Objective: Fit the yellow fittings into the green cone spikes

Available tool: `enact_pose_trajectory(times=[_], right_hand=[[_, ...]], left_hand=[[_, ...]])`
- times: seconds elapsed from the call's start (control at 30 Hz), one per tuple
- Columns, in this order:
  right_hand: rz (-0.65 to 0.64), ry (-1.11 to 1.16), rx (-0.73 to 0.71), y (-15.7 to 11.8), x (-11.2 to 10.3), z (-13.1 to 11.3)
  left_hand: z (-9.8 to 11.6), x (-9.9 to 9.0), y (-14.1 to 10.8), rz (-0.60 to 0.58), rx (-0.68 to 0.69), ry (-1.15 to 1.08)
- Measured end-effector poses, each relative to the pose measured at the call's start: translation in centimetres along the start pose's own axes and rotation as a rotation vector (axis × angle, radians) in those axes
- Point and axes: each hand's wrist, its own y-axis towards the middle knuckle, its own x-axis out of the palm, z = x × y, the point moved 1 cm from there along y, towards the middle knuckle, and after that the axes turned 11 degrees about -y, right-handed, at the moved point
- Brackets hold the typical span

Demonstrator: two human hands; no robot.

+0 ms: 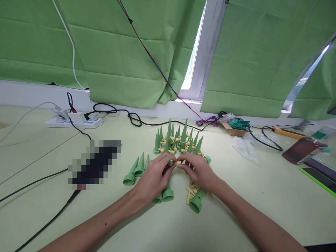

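Hanging behind the standing cluster of green plastic cone spikes [184,135], green fabric curtains [105,59] covered much of the window [210,45]. The pale, smooth tabletop [105,220] stretched beneath the cluster, whose wide, round bases probably kept it upright. Just in front of it, the left hand [154,171] and right hand [201,171] pinched a small cream plastic fitting [179,163] between them, seemingly to steady so tiny a part.

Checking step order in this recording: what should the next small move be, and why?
Probably brace the green plastic piece in the left hand while the right hand presses the small pale-yellow plastic fitting inward: the two sit close together between the hands, and upright green tapered plastic cones behind appear to carry similar fittings.
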Motion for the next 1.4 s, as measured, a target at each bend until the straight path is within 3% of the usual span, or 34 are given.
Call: enact_pose_trajectory(times=[1.4], right_hand=[[-0.117,-0.108,0.035,-0.36,0.17,0.46]], left_hand=[[0.03,0.15,-0.17,-0.035,0.04,0.0]])
